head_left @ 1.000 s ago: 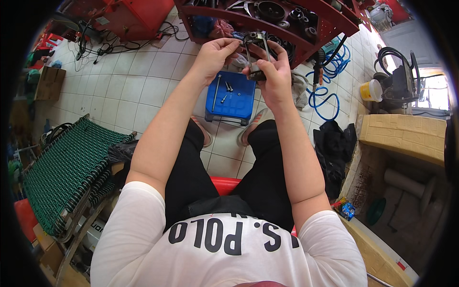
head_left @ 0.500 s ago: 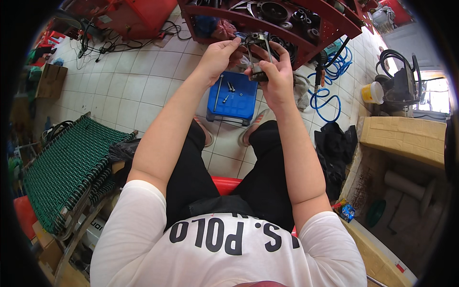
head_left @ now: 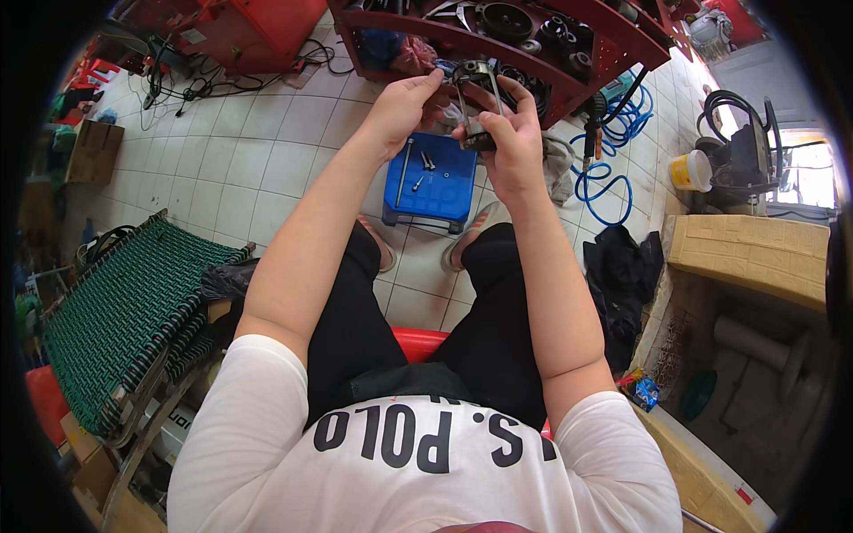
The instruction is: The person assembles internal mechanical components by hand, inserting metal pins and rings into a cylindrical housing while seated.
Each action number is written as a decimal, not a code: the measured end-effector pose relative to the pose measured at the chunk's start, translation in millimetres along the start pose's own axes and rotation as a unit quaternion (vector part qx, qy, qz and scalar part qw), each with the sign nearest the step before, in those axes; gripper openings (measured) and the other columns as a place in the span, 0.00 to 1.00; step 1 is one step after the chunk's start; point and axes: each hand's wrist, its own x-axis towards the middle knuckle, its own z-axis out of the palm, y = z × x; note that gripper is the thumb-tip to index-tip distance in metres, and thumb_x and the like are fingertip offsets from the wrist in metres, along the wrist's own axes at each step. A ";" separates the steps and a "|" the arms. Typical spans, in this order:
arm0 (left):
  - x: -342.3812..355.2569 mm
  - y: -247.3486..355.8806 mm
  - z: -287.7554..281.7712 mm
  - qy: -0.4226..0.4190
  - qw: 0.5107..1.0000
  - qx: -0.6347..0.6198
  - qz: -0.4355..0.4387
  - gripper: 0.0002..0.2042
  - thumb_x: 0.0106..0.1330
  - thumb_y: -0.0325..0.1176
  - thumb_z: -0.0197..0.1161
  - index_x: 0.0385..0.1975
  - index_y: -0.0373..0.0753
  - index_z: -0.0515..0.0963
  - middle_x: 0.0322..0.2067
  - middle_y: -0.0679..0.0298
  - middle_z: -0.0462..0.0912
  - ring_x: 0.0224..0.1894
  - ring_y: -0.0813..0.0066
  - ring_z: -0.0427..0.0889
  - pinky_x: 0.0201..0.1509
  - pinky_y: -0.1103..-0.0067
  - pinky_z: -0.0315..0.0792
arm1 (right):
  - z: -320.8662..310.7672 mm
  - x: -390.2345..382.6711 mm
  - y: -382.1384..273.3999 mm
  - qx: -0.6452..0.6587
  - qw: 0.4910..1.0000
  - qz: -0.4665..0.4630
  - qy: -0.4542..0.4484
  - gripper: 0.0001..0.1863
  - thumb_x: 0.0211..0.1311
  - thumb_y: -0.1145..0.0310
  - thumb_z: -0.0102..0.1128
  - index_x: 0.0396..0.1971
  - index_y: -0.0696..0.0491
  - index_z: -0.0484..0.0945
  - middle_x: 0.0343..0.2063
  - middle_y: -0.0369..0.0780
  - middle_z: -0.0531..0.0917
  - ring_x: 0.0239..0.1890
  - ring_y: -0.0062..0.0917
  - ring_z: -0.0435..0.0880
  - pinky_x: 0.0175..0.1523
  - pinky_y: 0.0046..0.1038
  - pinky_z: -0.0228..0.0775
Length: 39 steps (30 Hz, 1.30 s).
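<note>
Our right hand (head_left: 508, 147) grips the dark metal frame with two silvery rods (head_left: 478, 136) near twelve o'clock while our left hand (head_left: 400, 108) pinches narrowly by its ten o'clock edge, contents unclear, apparently mid-fingerwork that we judge calls for steady support.

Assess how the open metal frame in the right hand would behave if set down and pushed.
The open metal frame is probably stiff: its bars look straight and solid. Being metal, it may feel heavy for its size, despite the gap between bars. Its lower end looks rounded, so it might rock or roll.
</note>
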 end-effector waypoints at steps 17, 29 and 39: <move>-0.1 -0.5 0.5 -0.013 0.999 -0.021 0.049 0.13 0.74 0.42 0.66 0.50 0.42 0.82 0.40 0.72 0.85 0.39 0.84 0.81 0.45 0.82 0.74 | -0.2 0.4 -1.5 0.024 1.000 0.007 0.011 0.34 0.63 0.77 0.59 0.66 0.59 0.53 0.55 0.53 0.81 0.36 0.33 0.87 0.44 0.33 0.83; -4.9 5.0 3.5 0.008 0.999 0.037 0.020 0.14 0.75 0.46 0.65 0.47 0.42 0.83 0.40 0.71 0.85 0.39 0.84 0.81 0.42 0.83 0.73 | -1.5 -0.2 -0.2 0.024 1.000 0.009 0.014 0.36 0.62 0.75 0.61 0.66 0.59 0.52 0.56 0.53 0.80 0.36 0.32 0.87 0.44 0.31 0.83; -1.8 -0.7 3.1 -0.005 0.995 0.010 0.099 0.13 0.73 0.40 0.67 0.52 0.42 0.83 0.41 0.74 0.84 0.38 0.86 0.80 0.43 0.83 0.75 | -2.8 0.1 -2.6 0.027 0.999 0.016 0.010 0.36 0.62 0.75 0.61 0.66 0.59 0.53 0.56 0.54 0.79 0.36 0.33 0.87 0.44 0.32 0.82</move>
